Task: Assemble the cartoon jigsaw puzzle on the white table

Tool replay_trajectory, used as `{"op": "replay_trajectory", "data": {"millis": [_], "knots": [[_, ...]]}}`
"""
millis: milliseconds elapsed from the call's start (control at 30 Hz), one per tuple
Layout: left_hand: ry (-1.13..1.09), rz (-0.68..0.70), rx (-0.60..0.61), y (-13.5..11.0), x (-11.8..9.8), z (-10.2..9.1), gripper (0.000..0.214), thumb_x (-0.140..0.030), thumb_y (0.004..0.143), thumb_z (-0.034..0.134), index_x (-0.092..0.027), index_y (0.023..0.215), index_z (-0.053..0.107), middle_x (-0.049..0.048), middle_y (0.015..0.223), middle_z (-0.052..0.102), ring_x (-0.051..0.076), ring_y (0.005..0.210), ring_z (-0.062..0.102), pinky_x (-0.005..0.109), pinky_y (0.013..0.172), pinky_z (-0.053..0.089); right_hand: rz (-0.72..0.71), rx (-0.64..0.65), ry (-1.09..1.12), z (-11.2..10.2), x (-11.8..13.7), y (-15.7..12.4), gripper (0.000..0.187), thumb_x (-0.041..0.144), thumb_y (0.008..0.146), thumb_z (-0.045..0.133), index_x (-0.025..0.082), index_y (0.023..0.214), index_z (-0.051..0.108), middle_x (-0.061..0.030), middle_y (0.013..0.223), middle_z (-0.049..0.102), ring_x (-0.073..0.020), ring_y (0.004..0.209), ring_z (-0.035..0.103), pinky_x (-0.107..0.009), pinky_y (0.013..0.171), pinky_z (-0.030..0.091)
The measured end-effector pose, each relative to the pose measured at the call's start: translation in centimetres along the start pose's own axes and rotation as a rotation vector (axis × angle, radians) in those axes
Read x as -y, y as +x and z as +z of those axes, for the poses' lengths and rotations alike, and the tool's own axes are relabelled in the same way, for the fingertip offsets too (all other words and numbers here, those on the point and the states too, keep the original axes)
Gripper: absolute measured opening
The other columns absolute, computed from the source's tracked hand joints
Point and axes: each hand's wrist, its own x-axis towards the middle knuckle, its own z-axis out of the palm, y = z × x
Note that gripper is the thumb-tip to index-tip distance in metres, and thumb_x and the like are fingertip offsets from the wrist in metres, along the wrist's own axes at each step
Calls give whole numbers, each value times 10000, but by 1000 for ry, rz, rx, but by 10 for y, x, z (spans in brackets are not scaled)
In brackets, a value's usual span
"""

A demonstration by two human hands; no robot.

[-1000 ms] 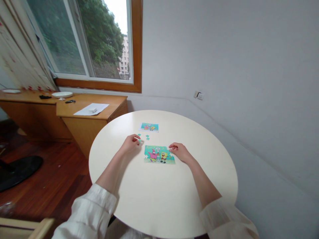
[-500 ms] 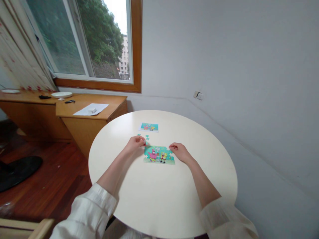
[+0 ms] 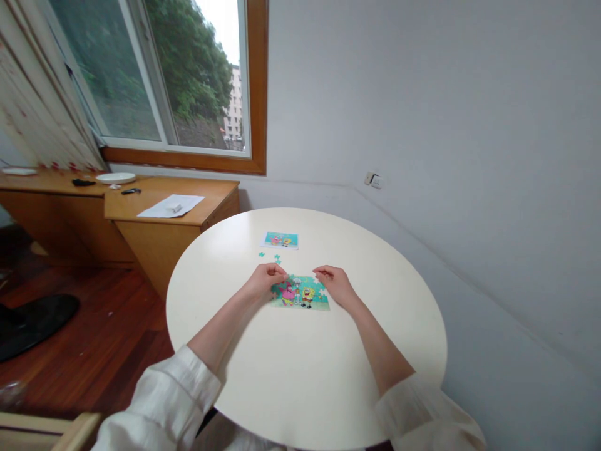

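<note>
Left hand bunched at upper-left corner of colourful cartoon jigsaw puzzle, right hand curled on its right edge, both grips unclear

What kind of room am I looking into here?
Probably a lived-in room at home: a round cream table by a wood-framed window, low wooden cabinets beneath it, and a cartoon jigsaw puzzle lying on the table.

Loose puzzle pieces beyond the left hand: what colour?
Teal. The loose pieces show best in the head view, on the cream table.
</note>
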Motion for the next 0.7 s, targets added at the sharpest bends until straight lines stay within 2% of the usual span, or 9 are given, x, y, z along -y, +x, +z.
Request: {"op": "replay_trajectory", "data": {"millis": [133, 267, 533, 700], "knots": [[-13, -39, 4, -4, -3, 7, 224, -241, 519, 756, -112, 609, 596, 20, 544, 618, 99, 498, 546, 233, 538, 405, -13, 113, 113, 9, 11, -7, 264, 312, 688, 582, 141, 869, 668, -85, 863, 685, -178, 792, 617, -316, 741, 473], [-6, -64, 17, -8, -6, 13, 259, -255, 504, 764, -115, 606, 571, 26, 531, 623, 110, 468, 554, 232, 498, 405, -51, 201, 137, 17, 20, -13, 259, 329, 675, 623, 148, 852, 679, -72, 840, 688, -181, 785, 617, -326, 752, 472], [45, -19, -14, -9, -7, 14, 294, -251, 478, 780, -123, 600, 545, 14, 516, 618, 106, 462, 551, 216, 485, 398, -13, 242, 256, 23, 18, -15, 273, 390, 649, 651, 146, 771, 662, -54, 765, 684, -171, 725, 618, -324, 736, 476], [64, -23, 31, -9, -6, 16, 306, -267, 481, 782, -127, 605, 541, 16, 535, 622, 112, 471, 557, 222, 491, 413, 14, 219, 312, 26, 20, -15, 307, 421, 595, 692, 152, 735, 644, -44, 711, 677, -169, 685, 619, -316, 698, 489]]}}
